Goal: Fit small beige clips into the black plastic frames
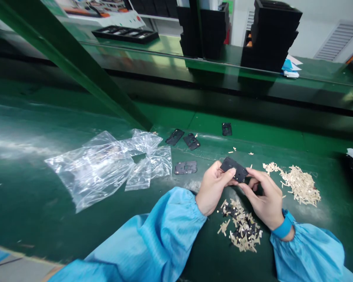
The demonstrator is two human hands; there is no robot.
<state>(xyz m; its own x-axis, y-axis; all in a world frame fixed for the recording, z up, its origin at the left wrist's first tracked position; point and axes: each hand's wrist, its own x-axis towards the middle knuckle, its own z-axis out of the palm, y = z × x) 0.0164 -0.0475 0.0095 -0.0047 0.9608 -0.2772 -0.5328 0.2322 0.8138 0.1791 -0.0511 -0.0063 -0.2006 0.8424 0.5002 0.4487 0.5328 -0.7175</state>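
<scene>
A thin black plastic plate (234, 169) with small cut-outs is held above the green bench. My left hand (214, 184) grips its left side, thumb lying on the face. At the plate's right edge, my right hand (263, 196) pinches with thumb and fingertips; whether a small piece is also between them I cannot tell. Below the hands lies a mixed heap of beige and black scraps (244, 231). A larger pile of small beige strips (301, 185) sits to the right. Another black plate (186, 167) lies flat left of my left hand.
Two more black plates (174, 137) (191, 141) and a third (226, 129) lie farther back. Clear plastic bags (100, 168) spread over the left. A green post (76, 66) slants across. Black tray stacks (270, 35) stand on the raised back shelf.
</scene>
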